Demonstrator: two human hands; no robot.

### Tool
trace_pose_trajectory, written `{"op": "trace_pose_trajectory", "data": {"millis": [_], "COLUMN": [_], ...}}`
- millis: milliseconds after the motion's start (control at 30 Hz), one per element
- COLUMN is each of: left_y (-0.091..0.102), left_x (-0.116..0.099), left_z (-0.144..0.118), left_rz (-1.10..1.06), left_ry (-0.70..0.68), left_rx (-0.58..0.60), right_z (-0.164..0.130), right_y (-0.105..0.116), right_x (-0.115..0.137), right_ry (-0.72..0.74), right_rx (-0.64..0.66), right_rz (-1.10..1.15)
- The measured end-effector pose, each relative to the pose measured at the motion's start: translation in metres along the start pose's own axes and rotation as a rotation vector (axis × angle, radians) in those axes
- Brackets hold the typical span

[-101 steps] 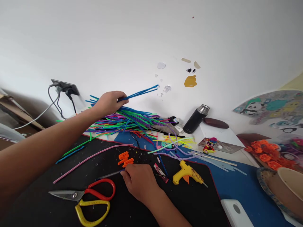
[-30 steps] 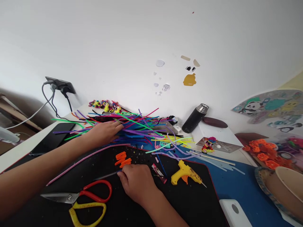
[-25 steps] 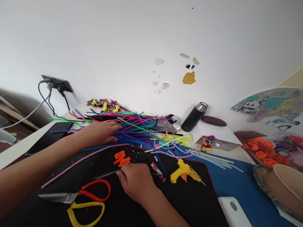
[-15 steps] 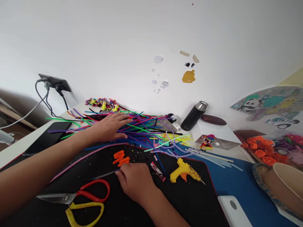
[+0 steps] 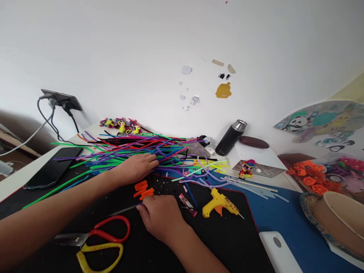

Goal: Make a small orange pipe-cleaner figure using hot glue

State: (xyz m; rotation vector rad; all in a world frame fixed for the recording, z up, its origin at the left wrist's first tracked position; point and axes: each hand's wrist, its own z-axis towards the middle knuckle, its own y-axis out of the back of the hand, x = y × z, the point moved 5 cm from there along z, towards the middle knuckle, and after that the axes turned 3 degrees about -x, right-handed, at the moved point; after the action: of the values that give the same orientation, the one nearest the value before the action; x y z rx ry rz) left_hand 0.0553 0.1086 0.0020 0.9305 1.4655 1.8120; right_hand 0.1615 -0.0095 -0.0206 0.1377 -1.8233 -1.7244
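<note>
on the stick pile (image 5: 136,148) rests the left hand (image 5: 138,167)

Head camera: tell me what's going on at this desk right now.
A person sits at a craft desk. Their left hand rests palm-down on the near edge of a pile of coloured pipe cleaners, fingers among the strands. Their right hand lies on the black mat, pinching the end of a thin dark stick. Scissors, orange pieces and a yellow glue gun lie untouched nearby.
</note>
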Motion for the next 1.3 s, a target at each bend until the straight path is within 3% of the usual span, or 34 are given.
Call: {"op": "trace_pose_trajectory", "data": {"millis": [267, 467, 567, 700, 867, 967, 1067, 1300], "left_y": [-0.006, 0.01, 0.016, 0.007, -0.024, -0.037, -0.04, -0.019], "left_x": [0.0, 0.017, 0.035, 0.075, 0.104, 0.105, 0.103, 0.098], "left_z": [-0.006, -0.008, 0.0, 0.021, 0.042, 0.046, 0.048, 0.048], "left_rz": [-0.079, -0.2, -0.253, -0.227, -0.136, -0.14, -0.12, -0.051], "left_ry": [0.017, 0.08, 0.09, 0.316, 0.449, 0.443, 0.435, 0.394], "left_rx": [0.071, -0.088, -0.159, -0.236, -0.091, -0.006, -0.019, -0.136], "right_z": [-0.001, 0.0, 0.001, 0.001, 0.0, 0.0, 0.0, 0.0], "right_y": [0.001, 0.003, 0.003, 0.003, 0.0, -0.003, -0.004, -0.001], "right_x": [0.001, 0.001, 0.001, 0.002, 0.001, 0.001, 0.0, 0.002], "right_ry": [0.007, -0.004, -0.002, 0.0, -0.001, 0.022, 0.034, 0.027], "right_rx": [-0.011, 0.015, 0.028, 0.038, 0.022, 0.005, -0.009, 0.02], "right_rz": [0.005, -0.001, -0.005, -0.003, -0.008, -0.003, -0.004, -0.007]}}
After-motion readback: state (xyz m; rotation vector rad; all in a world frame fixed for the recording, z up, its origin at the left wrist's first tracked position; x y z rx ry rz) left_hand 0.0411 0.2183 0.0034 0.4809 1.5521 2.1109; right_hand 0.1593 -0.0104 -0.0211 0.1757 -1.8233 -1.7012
